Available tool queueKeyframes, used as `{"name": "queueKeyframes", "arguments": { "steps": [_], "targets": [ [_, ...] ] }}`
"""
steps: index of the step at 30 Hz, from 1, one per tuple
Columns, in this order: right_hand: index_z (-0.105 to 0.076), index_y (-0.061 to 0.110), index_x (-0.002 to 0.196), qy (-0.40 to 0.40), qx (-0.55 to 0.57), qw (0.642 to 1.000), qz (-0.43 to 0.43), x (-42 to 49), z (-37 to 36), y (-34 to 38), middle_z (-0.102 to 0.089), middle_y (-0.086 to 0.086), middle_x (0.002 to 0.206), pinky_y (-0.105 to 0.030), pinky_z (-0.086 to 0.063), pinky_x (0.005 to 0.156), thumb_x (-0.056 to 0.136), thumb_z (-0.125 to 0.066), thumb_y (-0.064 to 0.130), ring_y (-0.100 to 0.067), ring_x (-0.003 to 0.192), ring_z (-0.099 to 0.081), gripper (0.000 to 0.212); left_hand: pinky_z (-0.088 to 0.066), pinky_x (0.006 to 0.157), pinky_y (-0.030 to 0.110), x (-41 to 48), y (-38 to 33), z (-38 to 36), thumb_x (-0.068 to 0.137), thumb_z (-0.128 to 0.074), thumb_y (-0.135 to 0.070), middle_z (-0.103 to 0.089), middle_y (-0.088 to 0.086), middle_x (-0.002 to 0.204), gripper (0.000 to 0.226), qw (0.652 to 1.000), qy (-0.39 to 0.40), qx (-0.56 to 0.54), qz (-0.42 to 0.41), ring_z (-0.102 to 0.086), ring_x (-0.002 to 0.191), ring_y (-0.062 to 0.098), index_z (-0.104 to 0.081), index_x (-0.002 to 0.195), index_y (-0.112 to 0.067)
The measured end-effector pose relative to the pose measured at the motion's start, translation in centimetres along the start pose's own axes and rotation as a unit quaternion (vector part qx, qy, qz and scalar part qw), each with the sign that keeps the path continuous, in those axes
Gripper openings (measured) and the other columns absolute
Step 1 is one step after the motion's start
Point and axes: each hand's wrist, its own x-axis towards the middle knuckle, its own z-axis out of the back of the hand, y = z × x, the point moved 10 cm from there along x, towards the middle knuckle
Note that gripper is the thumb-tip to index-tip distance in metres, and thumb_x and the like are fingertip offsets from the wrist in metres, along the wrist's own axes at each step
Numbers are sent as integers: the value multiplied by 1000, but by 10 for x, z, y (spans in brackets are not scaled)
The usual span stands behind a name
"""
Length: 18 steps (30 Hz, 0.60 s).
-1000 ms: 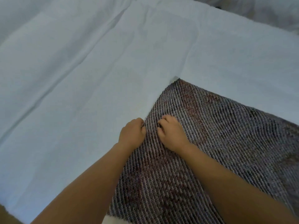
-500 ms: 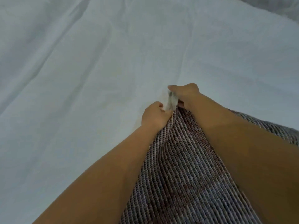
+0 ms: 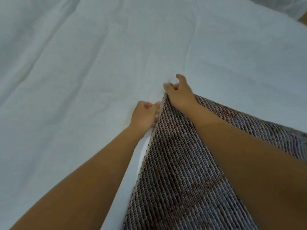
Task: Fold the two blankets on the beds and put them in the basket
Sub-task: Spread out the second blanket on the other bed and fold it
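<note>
A grey-brown knitted blanket (image 3: 179, 171) with reddish patches lies on the white bed sheet (image 3: 83, 80), running from the middle of the view down to the bottom right. My left hand (image 3: 143, 114) pinches the blanket's left edge, and a white underside shows along that edge below the hand. My right hand (image 3: 178, 92) grips the blanket's far corner, with the index finger lifted off. Both forearms reach in from the bottom. No basket and no second blanket are in view.
The wrinkled white sheet covers the whole left and top of the view. A rumpled white fabric mound (image 3: 282, 5) sits at the top right corner, beside a sliver of brown floor or furniture.
My hands moved from the middle of the blanket's left edge to its far corner. The right hand took hold of the corner and carried it farther away; the left followed along the edge.
</note>
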Motion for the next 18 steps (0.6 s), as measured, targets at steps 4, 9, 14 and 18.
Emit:
{"name": "queueKeyframes", "arguments": {
  "steps": [4,9,14,18],
  "targets": [
    [-5,18,149,64,30,995,74,-40,-39,-9,-10,-1,158,-31,-6,117,98,-37,34,-15,145,-9,63,-44,68,31,-29,12,-14,78,-56,-53,-56,-6,93,54,962,38,256,-82,-56,84,16,-44,116,-17],
    [-5,17,149,14,-60,991,117,-123,-58,-44,-7,0,158,-30,1,116,92,-33,49,-7,142,4,71,-32,53,30,-62,42,-6,87,-47,-46,-55,-2,78,29,912,-26,398,-93,-47,62,10,-43,88,-18],
    [-10,13,148,24,-122,986,112,-213,-77,-82,-9,-3,157,-33,1,118,93,-22,49,-10,143,4,67,-31,52,28,-117,75,-2,92,-40,-49,-55,-5,72,27,883,-72,438,-152,-46,57,10,-37,89,-22],
    [-24,9,145,31,-188,970,151,-264,-77,-98,-19,-9,155,-35,7,116,96,-28,38,-24,145,-10,57,-36,61,28,-156,100,4,91,-42,-48,-60,-1,85,29,888,-120,417,-153,-51,68,17,-44,99,-20]
  ]
}}
